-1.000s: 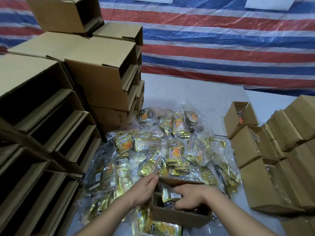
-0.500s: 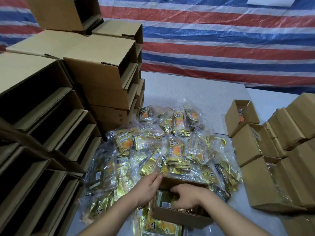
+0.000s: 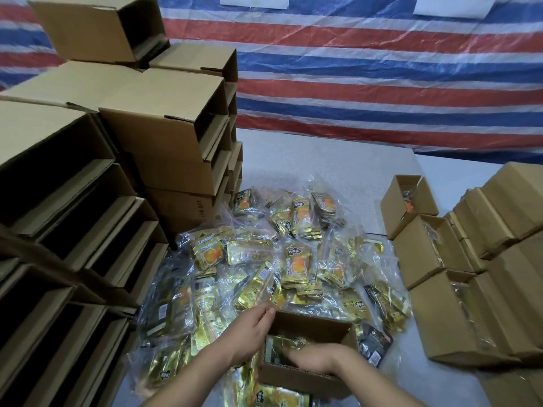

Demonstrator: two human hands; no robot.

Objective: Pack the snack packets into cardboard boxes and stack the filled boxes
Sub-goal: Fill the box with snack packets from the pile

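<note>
Here, a small open brown cardboard box stands at the near edge of the pale grey surface, right in front of the person. The left hand rests against the left wall of this box, the fingers straight and relaxed along the rim, so its grip is released. The right hand reaches down into the box from the near side and lies over a gold foil snack packet inside it. This hand is blurred, and I cannot tell if its grip is closed on the packet or only pressing it.

Just behind the box and around it spreads a big heap of gold snack packets in clear plastic bags, many with an orange picture on the front. Some of them lie under the near side of the box too.

On the left rise tall stacks of empty brown cardboard boxes, lying on their sides with the open mouths turned to the right. On the right stands a row of small open cardboard boxes with packets inside, touching one another, and beside them closed boxes piled up. Behind the surface hangs a red, white and blue striped plastic sheet.
</note>
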